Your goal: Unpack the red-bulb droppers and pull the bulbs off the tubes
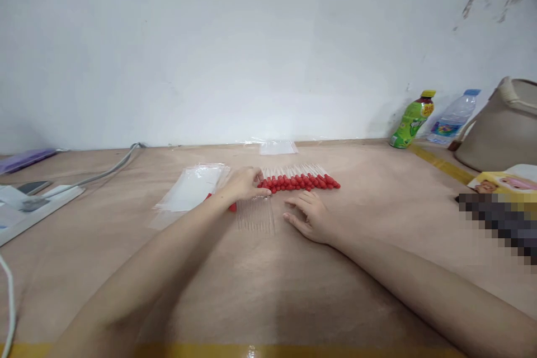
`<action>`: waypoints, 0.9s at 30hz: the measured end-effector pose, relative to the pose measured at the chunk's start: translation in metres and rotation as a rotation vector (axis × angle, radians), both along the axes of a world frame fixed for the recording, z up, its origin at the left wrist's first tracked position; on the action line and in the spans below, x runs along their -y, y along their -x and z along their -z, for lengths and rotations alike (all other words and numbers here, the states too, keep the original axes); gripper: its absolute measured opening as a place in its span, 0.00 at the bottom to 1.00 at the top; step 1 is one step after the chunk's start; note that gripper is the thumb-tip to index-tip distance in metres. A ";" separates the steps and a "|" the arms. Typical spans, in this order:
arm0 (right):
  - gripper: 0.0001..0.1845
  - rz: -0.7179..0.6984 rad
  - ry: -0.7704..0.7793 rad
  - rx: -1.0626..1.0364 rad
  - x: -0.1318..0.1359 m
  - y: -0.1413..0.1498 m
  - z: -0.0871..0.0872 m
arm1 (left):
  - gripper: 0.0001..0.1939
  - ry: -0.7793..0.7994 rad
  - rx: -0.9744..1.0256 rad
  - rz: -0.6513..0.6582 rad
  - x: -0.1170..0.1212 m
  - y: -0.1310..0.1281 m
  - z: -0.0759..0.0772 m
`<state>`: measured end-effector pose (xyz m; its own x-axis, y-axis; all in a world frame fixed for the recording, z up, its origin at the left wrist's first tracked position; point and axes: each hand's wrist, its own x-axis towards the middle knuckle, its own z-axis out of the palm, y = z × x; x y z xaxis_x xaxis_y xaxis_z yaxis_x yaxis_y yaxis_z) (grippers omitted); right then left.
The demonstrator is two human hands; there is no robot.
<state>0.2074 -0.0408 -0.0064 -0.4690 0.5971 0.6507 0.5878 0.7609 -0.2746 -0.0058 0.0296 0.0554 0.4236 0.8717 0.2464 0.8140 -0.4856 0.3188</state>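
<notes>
A row of thin pale sticks with red tips (298,181) lies on the brown table covering. My left hand (245,183) is at the row's left end, thumb and fingers apart around the nearest red tips; whether it touches them I cannot tell. Just below it lies a row of thin, clear or pale sticks (255,217), without visible red tips. A small red piece (232,207) shows beside my left wrist. My right hand (311,216) rests in front of the red-tipped row, fingers loosely curved and apart, nothing between them.
Clear plastic bags with white sheets (191,187) lie left of my left hand. Another white packet (278,147) is by the wall. At right stand a green bottle (413,120), a clear bottle (453,118) and a beige container (497,123). A grey cable (109,168) runs at left.
</notes>
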 end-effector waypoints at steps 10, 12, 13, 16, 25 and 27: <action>0.10 0.016 0.009 0.000 -0.002 -0.002 0.000 | 0.09 0.051 0.206 0.001 -0.006 -0.014 0.017; 0.10 0.015 0.017 0.000 -0.002 -0.002 0.000 | 0.08 0.035 0.276 -0.065 -0.007 -0.014 0.020; 0.10 0.015 0.017 -0.004 -0.002 -0.002 0.000 | 0.08 0.017 0.314 -0.108 -0.006 -0.013 0.021; 0.11 0.026 0.008 -0.026 -0.002 -0.002 0.002 | 0.09 -0.061 0.427 -0.234 0.004 -0.008 0.022; 0.30 0.157 -0.269 -0.076 -0.005 -0.005 -0.003 | 0.08 -0.308 0.404 0.022 0.065 0.029 0.041; 0.28 0.088 -0.274 0.022 -0.004 -0.005 -0.005 | 0.07 -0.355 0.372 0.084 0.068 0.031 0.046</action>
<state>0.2124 -0.0364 -0.0016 -0.4389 0.4398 0.7835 0.6587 0.7506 -0.0523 -0.0365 -0.0388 0.0089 0.3160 0.6741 0.6676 0.6304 -0.6751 0.3833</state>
